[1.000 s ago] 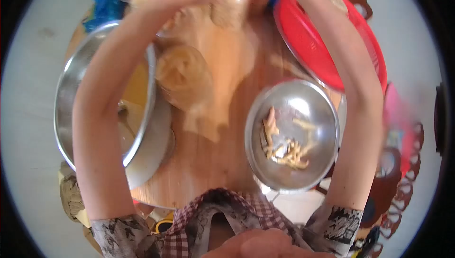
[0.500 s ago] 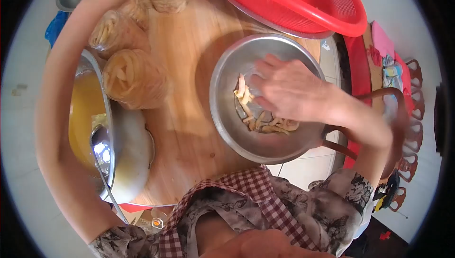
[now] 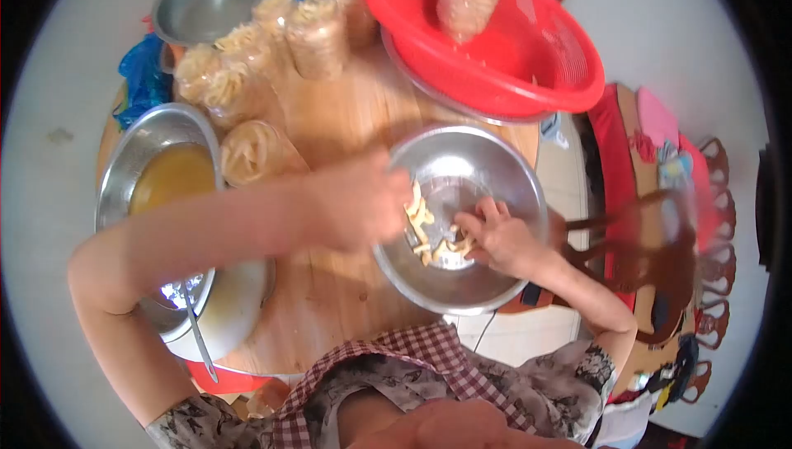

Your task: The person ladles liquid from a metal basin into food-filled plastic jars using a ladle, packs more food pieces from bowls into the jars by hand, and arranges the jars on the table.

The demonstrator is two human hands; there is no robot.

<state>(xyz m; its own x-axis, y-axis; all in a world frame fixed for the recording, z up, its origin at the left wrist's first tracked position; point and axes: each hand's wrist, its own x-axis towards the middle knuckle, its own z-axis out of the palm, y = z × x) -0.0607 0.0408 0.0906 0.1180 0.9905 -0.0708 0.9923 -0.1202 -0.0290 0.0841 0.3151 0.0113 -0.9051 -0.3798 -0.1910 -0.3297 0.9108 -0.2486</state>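
A steel bowl (image 3: 462, 300) holds a small amount of pale, cut strips (image 3: 419, 216), lying on its bottom left. My right hand (image 3: 507, 244) is inside the bowl, its fingers bent and closed on strips at the bottom. Over the bowl's left rim is my left hand (image 3: 359, 202), smeared by motion, so its fingers and anything in them cannot be made out. Just left of it, a clear container (image 3: 254, 152) packed with pale strips lies tilted on the table.
Several packed clear containers (image 3: 316, 37) stand at the back. A red basket (image 3: 503, 94) holds another container (image 3: 469, 2). On the left, a basin (image 3: 111, 177) contains yellow liquid and a metal-handled utensil (image 3: 198, 338). An additional steel bowl (image 3: 213, 4) sits at back left.
My left hand has come from the containers at the back to the bowl's left rim. My right hand has shifted lower in the bowl. The camera view has shifted, showing more of the back.
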